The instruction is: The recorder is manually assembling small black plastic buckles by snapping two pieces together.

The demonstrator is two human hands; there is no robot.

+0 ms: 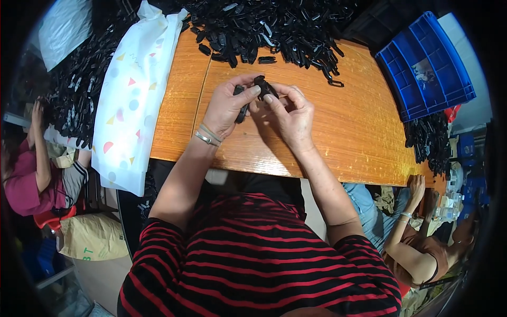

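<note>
Between the fingertips of both hands is a small black plastic part (265, 89), held above the wooden table (338, 127). My left hand (226, 105) pinches it with thumb and fingers. A second, longer black piece (241, 112) is tucked in the left palm. My right hand (294, 113) closes on the same part from the other side, thumb on top. Fingers cover much of the part, so its exact kind is unclear. Beyond the hands lies a big heap of similar black plastic parts (274, 31), with a few loose ones along its near edge.
A white patterned plastic cover (129, 100) runs along the table's left side. On the right stand a blue crate (422, 68) and another pile of black parts (426, 140). One person (31, 179) sits at the left, another (417, 248) at the right with a hand at the table edge.
</note>
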